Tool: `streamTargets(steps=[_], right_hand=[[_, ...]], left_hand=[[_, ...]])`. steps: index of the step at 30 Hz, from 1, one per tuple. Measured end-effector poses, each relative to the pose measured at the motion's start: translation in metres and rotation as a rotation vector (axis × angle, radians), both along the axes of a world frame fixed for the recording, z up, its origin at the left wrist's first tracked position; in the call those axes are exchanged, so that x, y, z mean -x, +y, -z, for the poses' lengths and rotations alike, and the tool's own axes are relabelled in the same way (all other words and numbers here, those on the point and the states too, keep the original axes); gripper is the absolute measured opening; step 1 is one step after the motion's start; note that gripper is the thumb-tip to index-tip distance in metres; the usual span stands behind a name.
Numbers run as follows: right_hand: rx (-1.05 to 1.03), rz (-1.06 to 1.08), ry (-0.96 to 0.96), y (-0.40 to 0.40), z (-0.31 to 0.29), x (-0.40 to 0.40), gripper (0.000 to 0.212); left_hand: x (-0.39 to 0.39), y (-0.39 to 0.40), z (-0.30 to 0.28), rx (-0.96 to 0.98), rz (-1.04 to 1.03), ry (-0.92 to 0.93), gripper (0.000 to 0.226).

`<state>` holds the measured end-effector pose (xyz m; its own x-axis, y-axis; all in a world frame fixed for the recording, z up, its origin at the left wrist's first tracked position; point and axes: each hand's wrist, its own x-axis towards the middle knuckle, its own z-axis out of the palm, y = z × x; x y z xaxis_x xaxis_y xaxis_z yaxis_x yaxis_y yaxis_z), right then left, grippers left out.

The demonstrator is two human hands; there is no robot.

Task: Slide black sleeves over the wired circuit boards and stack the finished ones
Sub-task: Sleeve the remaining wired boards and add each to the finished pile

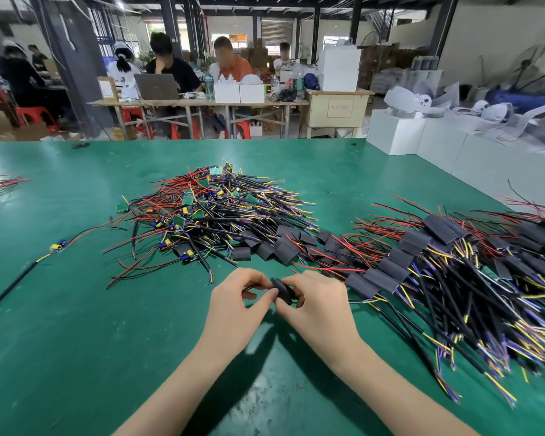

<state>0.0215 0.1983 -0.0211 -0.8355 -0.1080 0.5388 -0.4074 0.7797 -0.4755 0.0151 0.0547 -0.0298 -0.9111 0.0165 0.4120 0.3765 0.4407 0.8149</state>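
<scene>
Both hands are meeting at 6 o'clock over the counter [76,309]: the left hand [236,305] and right hand [315,305] are each pinching 1 black sleeve [283,291], probably to open it. Bare boards [202,212] are lying at 12 o'clock, the finished stack [438,262] at 3 o'clock, within reach.

Workshop interior: dark pillars [76,67], far wooden tables [202,103] with red stools [33,116], white boxes [422,143] right.

Matt rubber, glossy wire, bare boards

The green table mat [76,309] looks smooth and faintly sheened; the black sleeves [387,268] are matt, rubbery tubing; the wires [158,215] wear glossy plastic insulation; the white boxes [394,133] look like matt card.
</scene>
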Motion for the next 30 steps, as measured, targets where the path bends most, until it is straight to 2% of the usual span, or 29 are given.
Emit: streamTargets(steps=[5, 9, 14, 19, 27, 30], right_hand=[[-0.006, -0.012, 0.005, 0.002, -0.001, 0.003, 0.009], [0.054, 0.004, 0.002, 0.001, -0.001, 0.003, 0.011], [0.057, -0.056, -0.047, 0.001, -0.002, 0.0, 0.03], [-0.055, -0.048, -0.013, 0.0, -0.003, -0.002, 0.014], [-0.083, -0.063, 0.069, -0.003, -0.002, -0.003, 0.009], [-0.091, -0.068, 0.09, -0.002, -0.001, -0.003, 0.009]], left_hand=[[-0.001, 0.002, 0.0, 0.056, 0.039, 0.035, 0.015], [0.0, 0.0, -0.003, -0.01, -0.019, 0.058, 0.014], [0.002, -0.005, -0.001, -0.02, -0.072, 0.038, 0.015], [0.004, -0.005, 0.001, -0.074, -0.093, -0.021, 0.013], [0.008, -0.009, 0.003, -0.171, -0.033, -0.144, 0.013], [0.008, -0.009, 0.003, -0.13, -0.027, -0.138, 0.016]])
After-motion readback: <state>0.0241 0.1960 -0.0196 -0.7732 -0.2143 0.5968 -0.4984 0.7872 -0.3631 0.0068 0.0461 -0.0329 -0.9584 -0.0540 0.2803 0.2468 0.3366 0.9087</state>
